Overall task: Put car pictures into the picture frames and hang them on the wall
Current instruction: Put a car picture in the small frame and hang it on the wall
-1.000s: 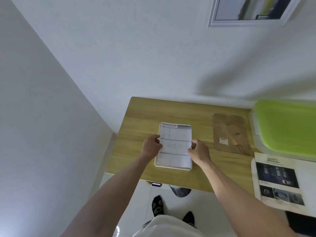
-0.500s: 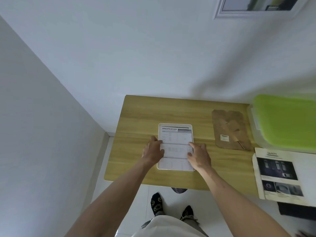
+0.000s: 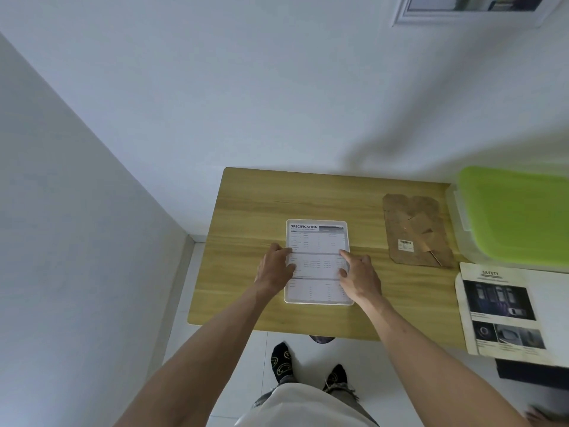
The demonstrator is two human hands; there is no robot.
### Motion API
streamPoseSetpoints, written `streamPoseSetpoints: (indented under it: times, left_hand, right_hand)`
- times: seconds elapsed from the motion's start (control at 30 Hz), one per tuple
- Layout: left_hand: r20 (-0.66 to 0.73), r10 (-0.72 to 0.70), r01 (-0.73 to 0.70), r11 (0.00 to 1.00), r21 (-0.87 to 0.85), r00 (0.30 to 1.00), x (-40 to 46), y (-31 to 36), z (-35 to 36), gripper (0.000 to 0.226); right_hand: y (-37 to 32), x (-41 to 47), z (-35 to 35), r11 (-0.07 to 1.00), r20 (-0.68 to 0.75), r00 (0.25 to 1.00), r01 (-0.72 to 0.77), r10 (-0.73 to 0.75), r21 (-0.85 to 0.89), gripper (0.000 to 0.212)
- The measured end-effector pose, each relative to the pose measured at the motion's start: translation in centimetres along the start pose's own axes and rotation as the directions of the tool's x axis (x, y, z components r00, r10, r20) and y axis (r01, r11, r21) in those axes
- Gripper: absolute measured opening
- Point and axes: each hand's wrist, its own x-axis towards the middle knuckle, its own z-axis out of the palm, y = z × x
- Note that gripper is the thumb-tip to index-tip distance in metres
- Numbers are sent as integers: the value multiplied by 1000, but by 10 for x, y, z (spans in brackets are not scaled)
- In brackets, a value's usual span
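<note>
A white picture frame (image 3: 317, 302) lies flat on the wooden table (image 3: 246, 217). Inside it rests a printed sheet (image 3: 317, 241) headed SPECIFICATION. My left hand (image 3: 275, 269) presses the sheet's left edge with its fingers spread. My right hand (image 3: 358, 274) presses the right edge, index finger stretched out. The frame's brown backing board (image 3: 415, 229), with its stand flap and barcode sticker, lies to the right on the table. A car picture sheet (image 3: 502, 306) headed SAFETY lies further right.
A clear bin with a green lid (image 3: 517, 214) stands at the table's right end against the wall. A framed picture (image 3: 468, 10) hangs high on the wall. A side wall closes in on the left. My feet stand on white floor below the table.
The sheet has settled flat inside the frame. Both hands have opened from gripping its edges to pressing it down with spread fingers.
</note>
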Motion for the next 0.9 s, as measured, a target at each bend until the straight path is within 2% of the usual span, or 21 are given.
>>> streamPoseSetpoints:
  times: [0.4,0.67,0.9]
  left_hand:
    - [-5,-5,5,1000,-25,1000,2,-1,3,42]
    - [-12,-1,1,1000,-23,1000,-1,1,4,51]
    - [-197,103,-67,981,180,975,-2,28,2,43]
  right_hand:
    - [-1,1,-2,1000,5,1000,6,-6,3,52]
    - [0,-4,-8,1000,11,1000,17,-17,22,53]
    - [21,-2,-32,1000,-127,992,18,-15,24,50]
